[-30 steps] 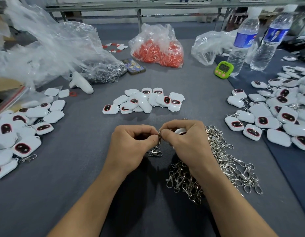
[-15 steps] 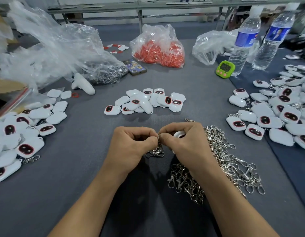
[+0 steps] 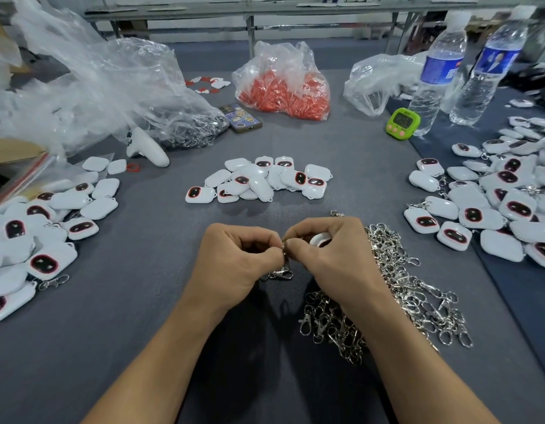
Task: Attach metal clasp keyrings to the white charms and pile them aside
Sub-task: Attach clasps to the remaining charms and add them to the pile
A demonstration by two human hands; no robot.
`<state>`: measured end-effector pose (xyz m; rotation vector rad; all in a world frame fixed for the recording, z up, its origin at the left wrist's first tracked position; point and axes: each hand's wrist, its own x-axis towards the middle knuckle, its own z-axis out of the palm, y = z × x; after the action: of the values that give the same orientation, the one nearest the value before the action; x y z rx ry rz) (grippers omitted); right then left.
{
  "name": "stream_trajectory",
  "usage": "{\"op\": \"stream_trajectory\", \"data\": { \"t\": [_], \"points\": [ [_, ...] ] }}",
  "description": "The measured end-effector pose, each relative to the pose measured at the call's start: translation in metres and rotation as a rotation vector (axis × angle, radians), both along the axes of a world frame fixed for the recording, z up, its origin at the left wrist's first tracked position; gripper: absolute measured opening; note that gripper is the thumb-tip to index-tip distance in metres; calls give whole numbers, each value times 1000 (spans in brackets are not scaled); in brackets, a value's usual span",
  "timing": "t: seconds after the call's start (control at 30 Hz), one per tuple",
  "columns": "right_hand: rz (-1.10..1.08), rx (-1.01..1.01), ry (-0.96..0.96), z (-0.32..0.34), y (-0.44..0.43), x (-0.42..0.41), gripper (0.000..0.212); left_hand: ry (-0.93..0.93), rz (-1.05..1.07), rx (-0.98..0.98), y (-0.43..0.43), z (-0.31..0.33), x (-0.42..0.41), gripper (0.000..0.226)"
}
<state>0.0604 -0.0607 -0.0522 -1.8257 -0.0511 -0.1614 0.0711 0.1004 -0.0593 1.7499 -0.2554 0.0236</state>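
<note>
Over the grey desk [image 3: 136, 301], the left hand [image 3: 237, 258] pinches the clasp keyring [image 3: 281, 272] at its top — long axis hanging toward 6 o'clock — and the right hand [image 3: 332, 261] grips a white charm [image 3: 320, 240] just at its 2 o'clock.

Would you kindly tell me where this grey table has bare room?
The widest bare grey cloth lies between the left pile of white charms and the left hand; a narrower strip fronts the central charm pile. The right is crowded: the silver clasp heap nearly meets the right charm pile.
</note>
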Motion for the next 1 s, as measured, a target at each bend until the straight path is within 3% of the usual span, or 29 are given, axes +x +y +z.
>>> {"op": "stream_trajectory", "data": {
  "t": [0.1,0.17,0.27,0.33,0.43,0.57,0.7,0.77,0.9,1.0],
  "points": [
    [-45,-7,-29,1,2,-1,17,-11,153,-38,-5,1,1,5],
    [-67,-152,-82,1,4,-3,21,-69,363,-1,-1,1,5,4],
    [67,-404,-92,4,10,-10,44,-278,612,317,14,1,8,7],
    [190,-587,-94,5,13,-11,52,-356,623,497,21,0,9,11],
    [220,-683,-33,7,9,-11,37,-395,478,715,21,-6,9,17],
    [-33,-555,1,0,-1,-7,28,-374,245,790,11,-12,8,5],
    [-195,-96,69,0,1,1,18,-293,125,743,8,-14,11,10],
    [-201,44,84,2,3,2,23,-247,113,689,9,-13,12,4],
    [-175,-74,49,1,4,0,36,-143,106,608,10,-12,14,8],
    [-138,-124,123,-2,5,4,26,-109,94,585,9,-11,14,8]
  ]
}}
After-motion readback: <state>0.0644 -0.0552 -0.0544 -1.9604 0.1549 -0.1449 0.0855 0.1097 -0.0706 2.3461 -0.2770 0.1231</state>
